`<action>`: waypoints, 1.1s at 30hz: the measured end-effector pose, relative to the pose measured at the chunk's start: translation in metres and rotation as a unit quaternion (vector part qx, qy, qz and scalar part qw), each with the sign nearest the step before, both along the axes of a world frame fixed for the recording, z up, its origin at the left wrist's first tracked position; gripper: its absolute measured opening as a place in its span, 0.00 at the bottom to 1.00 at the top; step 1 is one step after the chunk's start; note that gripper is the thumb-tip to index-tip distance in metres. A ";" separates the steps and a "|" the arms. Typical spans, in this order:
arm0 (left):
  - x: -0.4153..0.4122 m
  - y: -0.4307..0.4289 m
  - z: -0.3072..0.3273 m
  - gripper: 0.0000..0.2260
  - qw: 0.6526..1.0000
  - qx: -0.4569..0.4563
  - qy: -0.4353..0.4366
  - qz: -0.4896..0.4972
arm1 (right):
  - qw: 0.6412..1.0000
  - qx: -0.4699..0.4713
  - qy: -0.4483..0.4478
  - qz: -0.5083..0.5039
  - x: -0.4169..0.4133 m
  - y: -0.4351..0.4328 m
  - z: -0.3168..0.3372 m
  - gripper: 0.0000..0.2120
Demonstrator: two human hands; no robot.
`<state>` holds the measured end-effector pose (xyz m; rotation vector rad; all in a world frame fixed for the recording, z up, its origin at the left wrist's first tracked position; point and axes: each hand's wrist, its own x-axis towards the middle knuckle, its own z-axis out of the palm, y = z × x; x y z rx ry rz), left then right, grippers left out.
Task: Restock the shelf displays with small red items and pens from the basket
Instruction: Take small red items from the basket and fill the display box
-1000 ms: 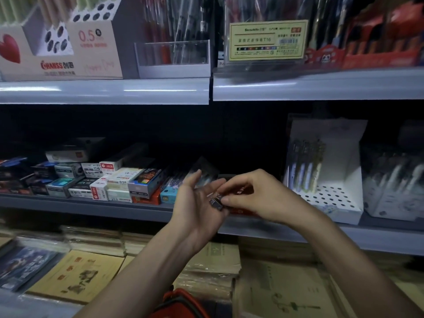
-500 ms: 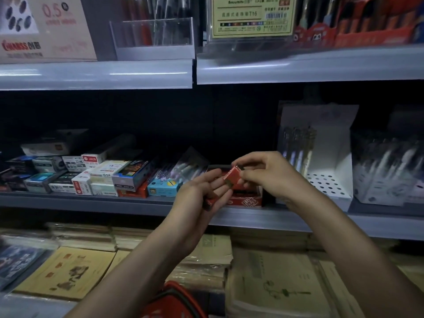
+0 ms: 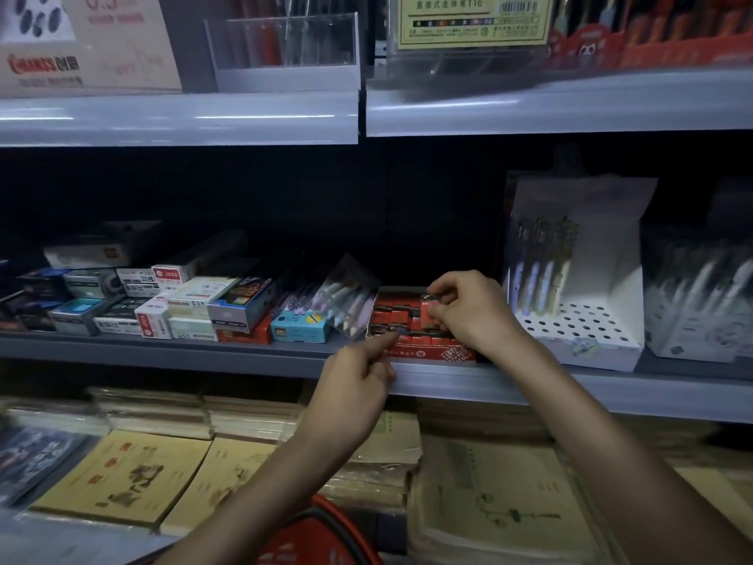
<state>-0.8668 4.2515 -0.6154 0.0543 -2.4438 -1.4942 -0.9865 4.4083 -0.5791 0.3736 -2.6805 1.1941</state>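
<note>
Dim shelf [image 3: 244, 352]; red box [image 3: 432, 349] looks nearly full. Right hand [image 3: 468, 314] pinches a red item [image 3: 430, 313] there; left hand [image 3: 358, 375] curled, hold unclear

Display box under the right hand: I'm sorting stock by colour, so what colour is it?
The display box is red, with white print on its front; head view.

- Place: stationery shop, retail aisle.
- Grey tiered shelves [image 3: 179, 120] with front label strips.
- Top shelf: clear pen racks [image 3: 281, 51] and a yellow barcode label [image 3: 472, 22].
- Middle shelf: small product boxes [image 3: 195, 303], a white pen display [image 3: 582, 324], a red tray [image 3: 428, 349] of small red packs.
- Bottom: stacked wrapped notebooks [image 3: 122, 475].
</note>
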 end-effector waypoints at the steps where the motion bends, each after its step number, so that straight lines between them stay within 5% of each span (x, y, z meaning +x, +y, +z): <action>1: 0.001 0.000 0.000 0.22 1.000 0.005 -0.001 -0.001 | 1.000 0.013 -0.001 0.000 0.000 -0.001 -0.001 0.12; 10: 0.001 -0.003 -0.003 0.22 1.000 0.024 -0.005 -0.007 | 0.975 0.218 0.018 0.035 0.003 -0.005 -0.001 0.20; 33: 0.000 -0.007 0.005 0.20 0.995 0.092 -0.034 -0.025 | 0.976 0.202 0.069 0.050 0.005 -0.003 -0.003 0.09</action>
